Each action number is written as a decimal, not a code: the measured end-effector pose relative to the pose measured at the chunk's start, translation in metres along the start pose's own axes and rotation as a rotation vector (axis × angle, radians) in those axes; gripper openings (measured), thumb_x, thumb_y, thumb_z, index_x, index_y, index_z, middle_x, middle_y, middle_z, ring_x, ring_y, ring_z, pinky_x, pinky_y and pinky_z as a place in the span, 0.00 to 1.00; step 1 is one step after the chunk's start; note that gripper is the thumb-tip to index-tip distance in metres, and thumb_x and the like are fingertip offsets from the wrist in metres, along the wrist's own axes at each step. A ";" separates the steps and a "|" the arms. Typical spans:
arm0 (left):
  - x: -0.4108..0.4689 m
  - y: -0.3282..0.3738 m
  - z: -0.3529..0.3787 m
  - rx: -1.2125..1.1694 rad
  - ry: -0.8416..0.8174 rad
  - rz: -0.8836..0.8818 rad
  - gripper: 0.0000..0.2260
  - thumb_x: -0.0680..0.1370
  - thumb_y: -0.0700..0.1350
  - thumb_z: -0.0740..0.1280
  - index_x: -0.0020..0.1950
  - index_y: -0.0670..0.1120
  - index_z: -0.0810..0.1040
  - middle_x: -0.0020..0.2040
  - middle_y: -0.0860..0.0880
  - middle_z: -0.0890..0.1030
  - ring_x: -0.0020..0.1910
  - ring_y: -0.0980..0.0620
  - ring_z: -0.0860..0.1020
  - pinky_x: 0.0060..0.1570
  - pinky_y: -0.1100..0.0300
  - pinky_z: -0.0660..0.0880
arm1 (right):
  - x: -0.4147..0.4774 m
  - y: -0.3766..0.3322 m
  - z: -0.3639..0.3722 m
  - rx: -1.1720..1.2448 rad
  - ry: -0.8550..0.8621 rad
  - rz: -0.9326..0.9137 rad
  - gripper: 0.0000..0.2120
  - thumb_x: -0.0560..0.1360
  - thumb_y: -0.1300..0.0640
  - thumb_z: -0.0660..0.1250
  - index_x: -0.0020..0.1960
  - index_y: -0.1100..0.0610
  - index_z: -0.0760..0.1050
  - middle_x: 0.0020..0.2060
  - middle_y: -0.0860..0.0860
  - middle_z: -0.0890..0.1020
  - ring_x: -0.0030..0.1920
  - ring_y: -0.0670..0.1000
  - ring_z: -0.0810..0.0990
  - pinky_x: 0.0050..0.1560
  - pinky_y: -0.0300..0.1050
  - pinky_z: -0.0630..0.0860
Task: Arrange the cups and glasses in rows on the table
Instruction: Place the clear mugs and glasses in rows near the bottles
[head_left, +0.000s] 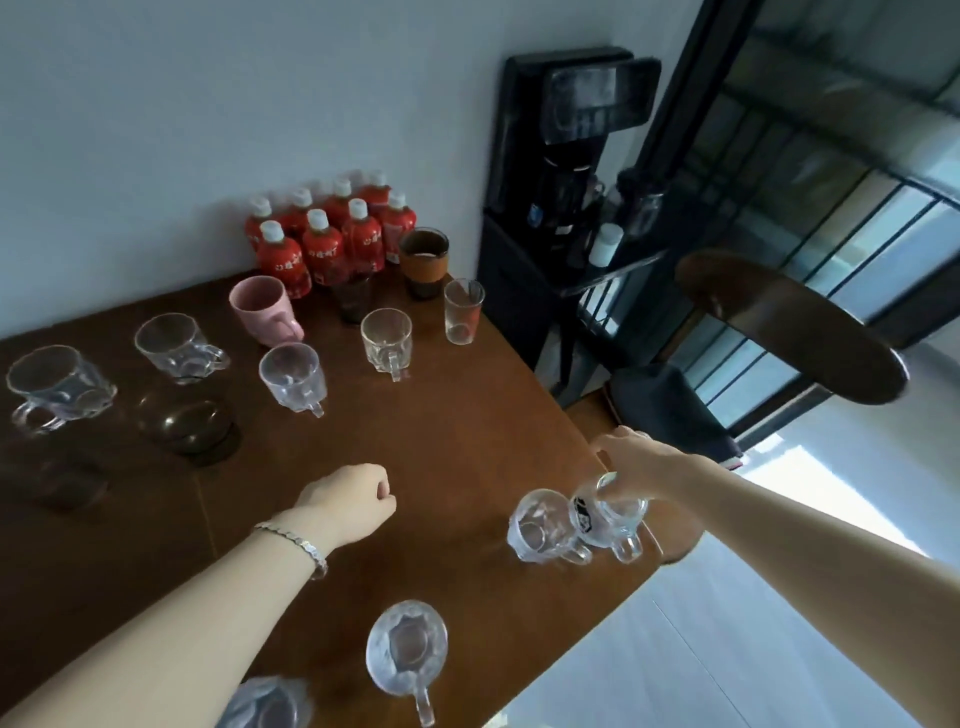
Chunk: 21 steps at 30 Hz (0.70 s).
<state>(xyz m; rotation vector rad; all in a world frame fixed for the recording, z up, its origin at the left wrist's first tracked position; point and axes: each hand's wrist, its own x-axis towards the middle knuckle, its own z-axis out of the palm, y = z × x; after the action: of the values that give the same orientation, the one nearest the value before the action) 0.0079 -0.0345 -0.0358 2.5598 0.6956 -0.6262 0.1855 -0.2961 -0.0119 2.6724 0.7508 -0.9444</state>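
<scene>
Near edge: textured clear glass mug (407, 654), upright, handle twd me. L hand (348, 501) curled to a fist, holds nothing, over brown wood table (457, 426). R hand (636, 462) grips labelled glass mug (608, 514) by rim, tilted, at table's rt edge, just beside dimpled mug (540, 525). Mid-table open. Far: pink ceramic mug (262, 312), red bottles (327, 239) by wall

On the table (467, 426), bottles (332, 234) stand behind the mugs (387, 340); a chair (789, 327) stands to the right.
</scene>
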 end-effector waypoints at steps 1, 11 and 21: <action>0.003 0.009 0.001 -0.010 0.000 -0.003 0.06 0.78 0.52 0.60 0.46 0.52 0.74 0.47 0.53 0.80 0.46 0.50 0.79 0.43 0.60 0.71 | 0.002 0.006 0.003 0.002 -0.015 -0.008 0.36 0.72 0.42 0.68 0.75 0.49 0.58 0.67 0.53 0.67 0.63 0.54 0.70 0.59 0.48 0.75; 0.020 0.024 0.001 0.002 -0.014 -0.058 0.06 0.77 0.51 0.61 0.43 0.53 0.75 0.47 0.53 0.81 0.46 0.50 0.79 0.44 0.60 0.72 | 0.013 0.009 0.035 -0.017 -0.027 -0.042 0.39 0.66 0.43 0.72 0.73 0.54 0.62 0.58 0.51 0.76 0.47 0.49 0.77 0.41 0.42 0.78; 0.023 -0.015 -0.017 -0.085 0.017 -0.179 0.06 0.77 0.51 0.61 0.45 0.52 0.76 0.45 0.54 0.82 0.46 0.51 0.80 0.45 0.58 0.75 | 0.055 -0.018 -0.042 0.053 0.099 -0.134 0.39 0.62 0.48 0.76 0.69 0.50 0.64 0.57 0.52 0.73 0.50 0.54 0.80 0.44 0.45 0.80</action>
<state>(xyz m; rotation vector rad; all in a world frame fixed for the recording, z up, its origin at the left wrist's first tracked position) 0.0223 -0.0059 -0.0376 2.4450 0.9436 -0.6183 0.2344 -0.2445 -0.0145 2.7616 0.9489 -0.8785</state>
